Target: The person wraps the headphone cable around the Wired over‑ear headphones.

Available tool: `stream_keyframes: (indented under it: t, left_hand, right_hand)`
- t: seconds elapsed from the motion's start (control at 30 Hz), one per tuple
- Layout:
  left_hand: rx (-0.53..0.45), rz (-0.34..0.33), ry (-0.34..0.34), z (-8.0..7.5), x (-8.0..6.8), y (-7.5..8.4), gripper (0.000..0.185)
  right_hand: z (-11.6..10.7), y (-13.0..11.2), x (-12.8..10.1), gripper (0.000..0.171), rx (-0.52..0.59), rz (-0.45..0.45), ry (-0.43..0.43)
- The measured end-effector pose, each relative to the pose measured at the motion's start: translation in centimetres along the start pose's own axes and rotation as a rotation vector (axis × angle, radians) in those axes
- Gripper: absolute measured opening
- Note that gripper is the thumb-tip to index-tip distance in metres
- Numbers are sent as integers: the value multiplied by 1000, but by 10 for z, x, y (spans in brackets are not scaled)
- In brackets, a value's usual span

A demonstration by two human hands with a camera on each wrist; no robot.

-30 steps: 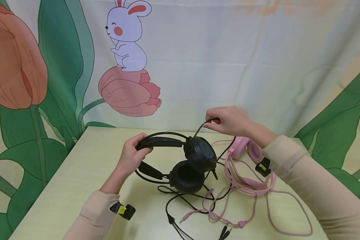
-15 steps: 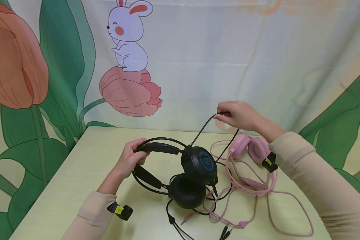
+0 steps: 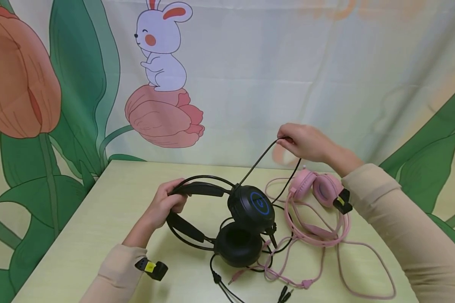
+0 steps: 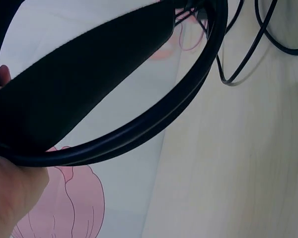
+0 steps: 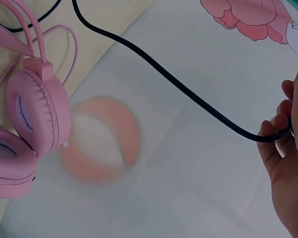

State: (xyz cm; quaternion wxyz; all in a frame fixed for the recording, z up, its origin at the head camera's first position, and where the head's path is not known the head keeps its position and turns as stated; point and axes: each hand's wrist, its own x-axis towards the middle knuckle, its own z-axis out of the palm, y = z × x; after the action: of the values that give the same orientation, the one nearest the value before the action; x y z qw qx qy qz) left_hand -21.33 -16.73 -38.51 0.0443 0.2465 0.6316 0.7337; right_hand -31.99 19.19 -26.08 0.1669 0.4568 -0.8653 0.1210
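Observation:
Black over-ear headphones (image 3: 250, 210) are held at the headband by my left hand (image 3: 163, 204), which grips the band's curve. One ear cup, with a blue ring on its outer face, sits above the other. In the left wrist view the padded headband (image 4: 84, 74) and its outer hoop fill the upper left. My right hand (image 3: 307, 143) is raised near the backdrop and pinches the black cable (image 3: 258, 162) that leads up from the upper ear cup. From those fingers the cable hangs back down behind the headphones, as the right wrist view also shows the black cable (image 5: 174, 82).
Pink headphones (image 3: 303, 185) lie at the table's right side, their pink cable (image 3: 379, 261) looping toward the front. Black plugs (image 3: 284, 294) and a cable splitter (image 3: 216, 276) lie near the front edge. Behind the table (image 3: 129, 181) hangs a printed curtain (image 3: 250, 84).
My right hand has moved up and right, drawing a longer stretch of black cable from the ear cup. The black headphones have lowered slightly, and the blue-ringed cup faces the camera more.

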Motion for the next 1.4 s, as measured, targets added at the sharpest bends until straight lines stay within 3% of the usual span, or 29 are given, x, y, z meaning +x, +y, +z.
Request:
stream_keyframes:
  t: [0.13,0.3,0.53,0.63,0.9,1.17,1.23,1.4]
  left_hand:
    - [-68,9,-63,3,0,-3,17]
    - [-175,15,-122,11,1,-5,17]
    - [-294,25,-88,18,3,-2,16]
    - [-325,27,-87,21,5,0,16]
    - [-403,70,-135,21,7,-4,21]
    - [-504,96,-145,21,10,-12,16]
    - [-555,105,-164,22,12,-14,15]
    - [-681,109,-184,27,15,-14,19]
  right_hand:
    - [4,-1,2,4,15,5,6]
    - [8,-1,1,9,83,135,-8]
    - [22,5,-8,14,376,390,-55]
    - [29,8,-10,16,446,455,-67]
    - [58,21,-15,19,304,397,-30]
    - [80,18,-19,20,391,462,-15]
    - [85,15,-22,22,406,443,-7]
    - [105,11,-24,34,366,454,18]
